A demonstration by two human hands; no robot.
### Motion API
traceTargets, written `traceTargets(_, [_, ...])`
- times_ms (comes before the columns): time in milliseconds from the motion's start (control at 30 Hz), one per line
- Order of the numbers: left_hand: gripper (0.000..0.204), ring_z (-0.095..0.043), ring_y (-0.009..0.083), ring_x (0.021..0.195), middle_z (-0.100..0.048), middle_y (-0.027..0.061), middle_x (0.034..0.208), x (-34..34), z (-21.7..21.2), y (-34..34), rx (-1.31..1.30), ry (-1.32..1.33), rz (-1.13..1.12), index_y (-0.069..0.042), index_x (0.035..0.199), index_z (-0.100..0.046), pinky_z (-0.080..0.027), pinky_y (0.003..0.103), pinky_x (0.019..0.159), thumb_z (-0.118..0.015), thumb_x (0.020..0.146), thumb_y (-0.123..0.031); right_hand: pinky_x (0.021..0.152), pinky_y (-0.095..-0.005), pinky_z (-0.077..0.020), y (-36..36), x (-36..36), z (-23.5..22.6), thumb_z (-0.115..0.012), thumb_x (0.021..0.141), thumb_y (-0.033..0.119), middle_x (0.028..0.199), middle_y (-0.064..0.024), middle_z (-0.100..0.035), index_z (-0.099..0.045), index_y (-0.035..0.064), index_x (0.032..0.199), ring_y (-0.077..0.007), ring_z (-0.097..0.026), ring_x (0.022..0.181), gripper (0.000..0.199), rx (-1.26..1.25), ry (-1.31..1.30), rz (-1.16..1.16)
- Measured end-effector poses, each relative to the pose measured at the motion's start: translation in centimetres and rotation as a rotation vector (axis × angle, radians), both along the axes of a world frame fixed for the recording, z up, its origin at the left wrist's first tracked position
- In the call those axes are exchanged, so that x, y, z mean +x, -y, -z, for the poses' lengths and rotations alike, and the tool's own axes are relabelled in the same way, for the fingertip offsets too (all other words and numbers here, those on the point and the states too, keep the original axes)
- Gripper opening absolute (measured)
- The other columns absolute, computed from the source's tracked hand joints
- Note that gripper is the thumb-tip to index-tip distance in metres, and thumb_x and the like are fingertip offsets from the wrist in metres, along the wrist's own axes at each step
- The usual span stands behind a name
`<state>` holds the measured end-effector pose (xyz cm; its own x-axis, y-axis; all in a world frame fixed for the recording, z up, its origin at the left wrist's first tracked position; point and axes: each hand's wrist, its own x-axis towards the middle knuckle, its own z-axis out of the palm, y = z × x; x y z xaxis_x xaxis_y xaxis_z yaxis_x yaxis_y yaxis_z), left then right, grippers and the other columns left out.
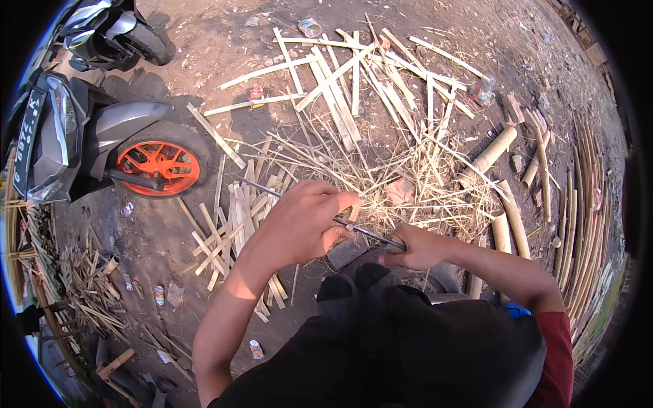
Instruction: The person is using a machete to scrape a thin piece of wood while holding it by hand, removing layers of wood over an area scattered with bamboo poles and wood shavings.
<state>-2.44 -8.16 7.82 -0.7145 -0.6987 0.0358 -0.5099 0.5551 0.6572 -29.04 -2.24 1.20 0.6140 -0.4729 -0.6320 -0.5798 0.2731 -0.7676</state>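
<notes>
My right hand (416, 246) is closed around the near end of a long, narrow, dark metal knife (373, 236), seen almost edge-on. Its blade slants up to the left, passes by the curled fingers of my left hand (306, 221) and comes out beyond the knuckles. The left thumb and forefinger close toward each other beside the blade; a small tan sliver shows at their tips, too little of it to name. Under and beyond both hands spreads a heap of bamboo shavings (435, 197). A grey stone block (347, 253) lies just below the blade, near my feet.
Split bamboo strips (333, 95) lie scattered ahead, with more strips (238, 214) piled to the left. Cut bamboo tubes (491, 155) and long poles (588, 211) lie at the right. A parked motorcycle with an orange wheel (162, 166) stands at the left; another motorcycle (115, 34) stands behind it.
</notes>
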Motion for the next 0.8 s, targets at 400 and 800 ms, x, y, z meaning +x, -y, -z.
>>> traceTargets(400, [0.053, -0.057, 0.0329, 0.091, -0.060, 0.0118, 0.095, -0.1, -1.1, 0.2, -0.062, 0.010, 0.055, -0.012, 0.118, -0.064, -0.047, 0.042, 0.083, -0.081, 0.068, -0.010, 0.067, -0.0470, -0.0523, -2.1, 1.2, -1.3, -0.067, 0.084, 0.018, 0.068, -0.0222, -0.065, -0.065, -0.0016, 0.085, -0.0398, -0.066, 0.066, 0.020, -0.377, -0.333, 0.087])
traceTargets(800, [0.047, -0.061, 0.0350, 0.106, -0.066, 0.0120, 0.105, -0.4, 0.9, -0.6, 0.049, -0.079, -0.027, -0.008, 0.115, -0.062, -0.048, 0.044, 0.088, -0.081, 0.073, -0.016, 0.055, -0.0357, -0.0427, 1.1, 0.5, 0.8, -0.067, 0.092, 0.028, 0.058, -0.0049, -0.056, -0.061, 0.0032, 0.071, -0.0150, -0.053, 0.053, 0.033, 0.159, -0.125, -0.020])
